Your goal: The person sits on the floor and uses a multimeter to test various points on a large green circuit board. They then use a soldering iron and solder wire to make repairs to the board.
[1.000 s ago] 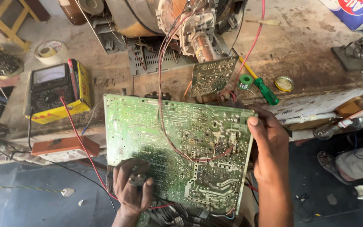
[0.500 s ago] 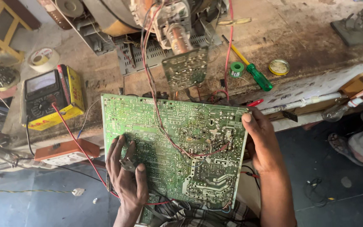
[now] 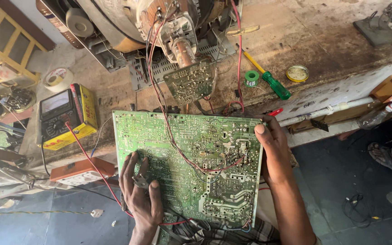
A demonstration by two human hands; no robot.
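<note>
Holding the big green circuit board [image 3: 189,165] solder side up over my lap, I look down through the head camera, the only view I have. My right hand [image 3: 275,152] is closed on the board's right edge, thumb on top near the upper corner, fingers hidden beneath. My left hand [image 3: 140,193] lies spread on the lower left part of the board, fingers flat against the solder joints; a small metal part sits between thumb and forefinger, and I cannot tell whether I am pinching it or only resting beside it.

The board is already out of the set and tilted toward me, yet it remains tethered: a bundle of red and dark wires [image 3: 173,122] runs from its middle up to the small neck board [image 3: 190,80] on the back of the picture tube [image 3: 128,18]. So I judge the inspection to be under way, with nothing soldered or probed at this instant.

On the workbench [image 3: 332,41], untouched, lie the green-handled screwdriver [image 3: 275,85], a green solder spool [image 3: 252,77] and a round tin [image 3: 297,73]. The yellow analogue meter [image 3: 66,115] sits to the left, its red lead [image 3: 91,161] trailing under my left hand.
</note>
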